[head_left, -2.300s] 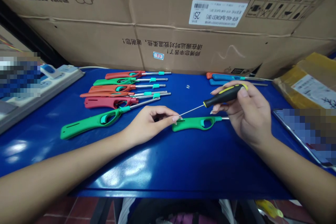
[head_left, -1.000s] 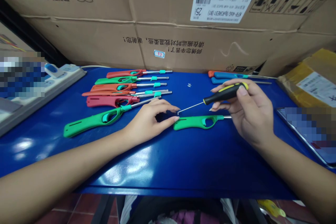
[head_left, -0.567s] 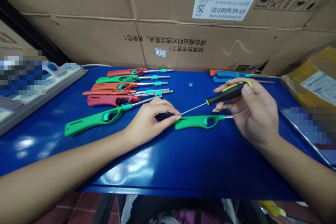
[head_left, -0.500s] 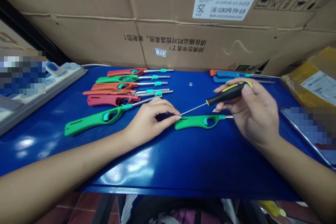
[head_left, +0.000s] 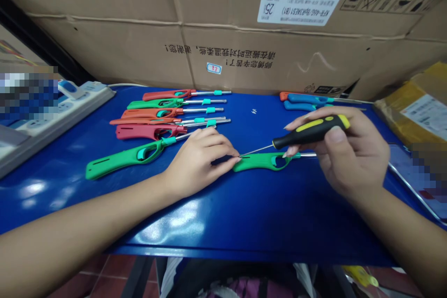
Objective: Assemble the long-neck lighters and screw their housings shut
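My right hand (head_left: 356, 163) grips the black and yellow handle of a screwdriver (head_left: 300, 133). Its thin shaft slants down to the left. The screwdriver's tip meets the fingertips of my left hand (head_left: 200, 160), whose thumb and forefinger pinch together at the left end of a green gas lighter (head_left: 260, 162). What lies between those fingertips, if anything, is too small to see. This lighter rests flat on the blue table (head_left: 216, 233), its metal tube pointing right under my right hand. A second green lighter (head_left: 118, 162) lies left of my left hand, which hides the end of its tube.
Several red, orange and green lighters (head_left: 150, 114) lie in a row at the back left. Blue and orange lighters (head_left: 303, 99) lie at the back right. A cardboard box (head_left: 223, 32) stands behind, a power strip (head_left: 70, 107) at left, a phone (head_left: 408, 181) and taped parcel (head_left: 415, 98) at right.
My right hand has shifted a little right and the screwdriver has tilted flatter, with its tip still at my left fingertips. My left hand has barely moved.
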`<action>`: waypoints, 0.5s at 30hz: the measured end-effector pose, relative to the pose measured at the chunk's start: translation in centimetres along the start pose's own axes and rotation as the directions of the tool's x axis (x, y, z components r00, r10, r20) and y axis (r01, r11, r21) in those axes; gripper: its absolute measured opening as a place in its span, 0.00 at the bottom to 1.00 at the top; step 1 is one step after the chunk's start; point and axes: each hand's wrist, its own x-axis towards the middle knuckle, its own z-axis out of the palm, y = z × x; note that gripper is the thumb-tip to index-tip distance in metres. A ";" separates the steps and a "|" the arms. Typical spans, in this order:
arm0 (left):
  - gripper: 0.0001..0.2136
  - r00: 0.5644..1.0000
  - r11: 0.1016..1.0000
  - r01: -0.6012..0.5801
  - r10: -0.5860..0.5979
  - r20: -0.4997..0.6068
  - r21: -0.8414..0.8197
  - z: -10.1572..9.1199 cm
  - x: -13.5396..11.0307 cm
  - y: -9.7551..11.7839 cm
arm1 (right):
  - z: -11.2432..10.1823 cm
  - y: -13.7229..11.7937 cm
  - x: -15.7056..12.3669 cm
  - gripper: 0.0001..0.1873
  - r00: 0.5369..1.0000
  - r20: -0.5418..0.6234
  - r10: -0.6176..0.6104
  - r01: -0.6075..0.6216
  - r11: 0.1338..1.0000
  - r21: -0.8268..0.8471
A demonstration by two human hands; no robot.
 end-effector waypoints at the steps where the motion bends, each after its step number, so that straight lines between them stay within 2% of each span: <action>1: 0.06 1.000 1.000 -0.004 0.004 0.001 -0.006 0.0 0.0 0.0 | 0.1 -0.2 -0.1 0.10 1.000 0.015 -0.008 0.008 1.000 -0.007; 6: 0.06 1.000 0.995 0.003 -0.004 -0.004 -0.099 0.3 0.1 0.0 | 0.7 -0.9 0.1 0.10 0.996 0.078 -0.049 0.053 0.997 -0.048; 8: 0.09 0.999 0.993 0.045 -0.044 0.015 -0.112 0.3 0.1 0.1 | 1.1 -1.3 0.7 0.09 0.996 0.053 -0.067 0.072 0.994 -0.085; 12: 0.23 0.988 0.990 0.126 -0.119 0.098 -0.068 0.5 0.1 0.2 | 2.0 -2.2 1.9 0.07 0.994 -0.021 -0.106 0.101 0.979 -0.176; 15: 0.20 0.982 0.987 0.136 -0.122 0.147 -0.085 0.9 -0.1 0.1 | 2.8 -2.7 2.3 0.08 0.993 -0.034 -0.113 0.103 0.970 -0.220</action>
